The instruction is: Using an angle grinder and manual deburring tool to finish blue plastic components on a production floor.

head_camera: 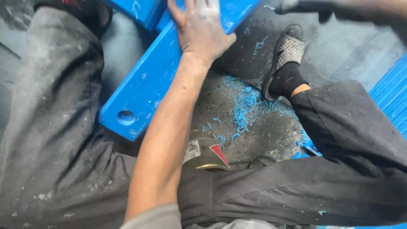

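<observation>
Nearest the camera, dusty dark trousers (55, 140) were seen, with a forearm stretched between the knees. Below the wrist, beside the forearm, a curved olive-gold package (205, 153) was lying on the gritty floor (254, 131), marked by a white rectangular label and a red triangular patch. Blue shavings (243, 104) were scattered just right of the arm. Farther out, the left hand (201, 29) was pressed flat, fingers spread open, on the blue plank (148, 85); nothing was clasped. A round hole (126, 117) was cut near the plank's near end. Beyond the sandalled foot (288, 55), the right hand (381, 10) was blurred around a dark tool (296, 6); its grip could not be told.
</observation>
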